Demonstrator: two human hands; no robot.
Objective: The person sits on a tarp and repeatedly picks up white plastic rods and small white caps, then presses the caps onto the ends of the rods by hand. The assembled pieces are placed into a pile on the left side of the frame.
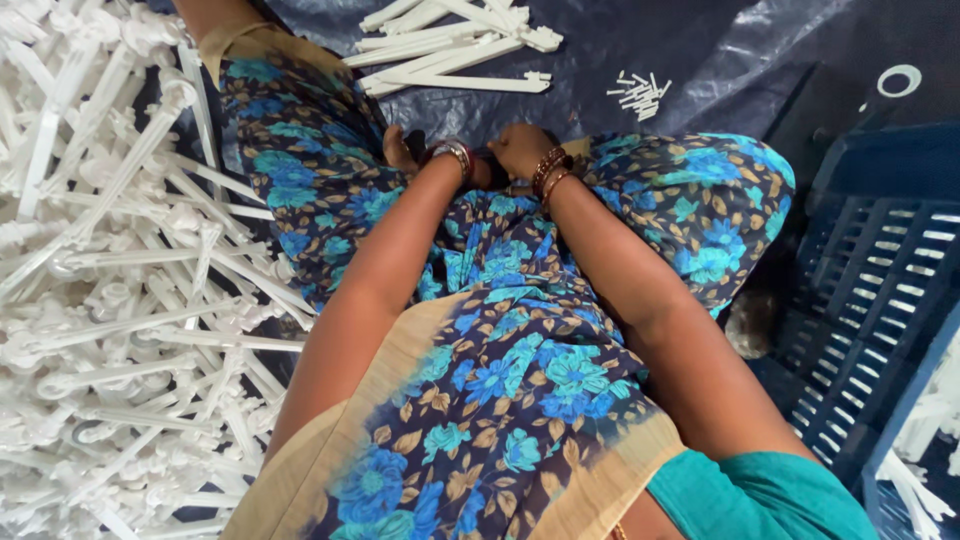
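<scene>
Floral cloth (500, 380) beneath both hands (455, 160)

Soft, even light, faint shadows, mild blur and wide-angle stretch at edges.

Small workshop floor: heaps of white plastic parts (110, 300), blue crate (880, 290), tarp (640, 50).

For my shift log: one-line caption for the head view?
Both hands, left hand and right hand, meet over a floral lap between white plastic rod pile and blue crate.
</scene>
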